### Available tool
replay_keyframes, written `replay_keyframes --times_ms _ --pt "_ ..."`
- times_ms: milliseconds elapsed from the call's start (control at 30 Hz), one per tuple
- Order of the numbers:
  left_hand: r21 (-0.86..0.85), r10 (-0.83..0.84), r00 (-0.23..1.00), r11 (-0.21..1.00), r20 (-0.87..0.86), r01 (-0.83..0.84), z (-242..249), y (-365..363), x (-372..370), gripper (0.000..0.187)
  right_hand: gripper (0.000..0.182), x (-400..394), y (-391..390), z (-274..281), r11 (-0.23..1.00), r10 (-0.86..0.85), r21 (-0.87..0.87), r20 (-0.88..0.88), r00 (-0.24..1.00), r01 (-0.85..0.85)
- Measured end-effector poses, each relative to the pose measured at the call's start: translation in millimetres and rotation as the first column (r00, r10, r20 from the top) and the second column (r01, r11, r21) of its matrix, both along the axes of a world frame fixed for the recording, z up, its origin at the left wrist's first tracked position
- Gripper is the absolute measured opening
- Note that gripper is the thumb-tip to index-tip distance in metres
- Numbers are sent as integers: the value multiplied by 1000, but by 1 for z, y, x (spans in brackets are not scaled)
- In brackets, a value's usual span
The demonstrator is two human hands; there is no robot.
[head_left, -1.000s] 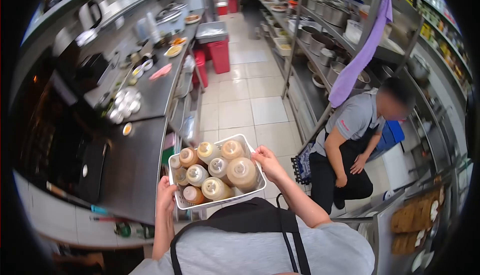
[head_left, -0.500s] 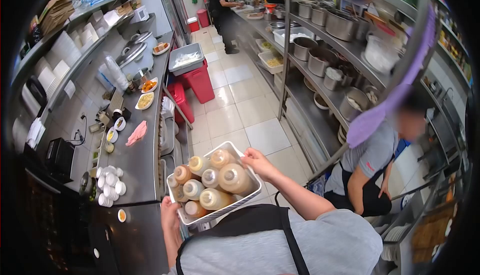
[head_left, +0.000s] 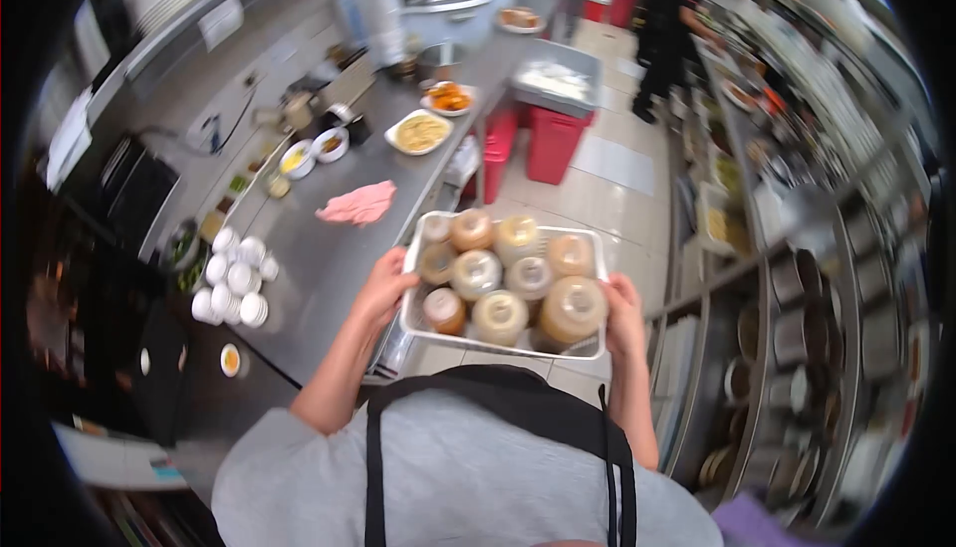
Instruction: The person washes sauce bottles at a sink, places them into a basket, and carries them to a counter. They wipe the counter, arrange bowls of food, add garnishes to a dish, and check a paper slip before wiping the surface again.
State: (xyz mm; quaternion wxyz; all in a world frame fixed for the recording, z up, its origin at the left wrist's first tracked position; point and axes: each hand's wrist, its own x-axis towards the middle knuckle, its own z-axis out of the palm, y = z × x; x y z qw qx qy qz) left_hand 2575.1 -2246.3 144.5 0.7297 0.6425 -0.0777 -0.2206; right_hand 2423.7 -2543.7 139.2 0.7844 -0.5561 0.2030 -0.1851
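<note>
Turning toward the tabletop now, so the white plastic basket is sitting squarer to the body than a moment ago, and I'd guess the squeeze bottles are riding pretty steady. The left hand is clamping one end, the right hand is gripping the other, and the basket's hanging right between them, near the tabletop edge and the pink cloth.

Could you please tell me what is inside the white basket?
The white basket holds squeeze bottles standing close together, with tan, orange-brown and pale yellowish contents. The left hand and right hand grip its ends. The bottles cover most of its floor, so anything beneath them is hidden.
</note>
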Motion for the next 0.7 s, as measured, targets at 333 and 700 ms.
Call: replay_keyframes --times_ms 333,700 --pt "-23 202 979 979 -11 -202 17 -86 149 19 10 237 -113 49 961 273 -50 45 961 -271" --pt "-194 602 797 789 54 -583 52 -51 331 19 7 557 -70 109 762 633 -273 120 765 -588"
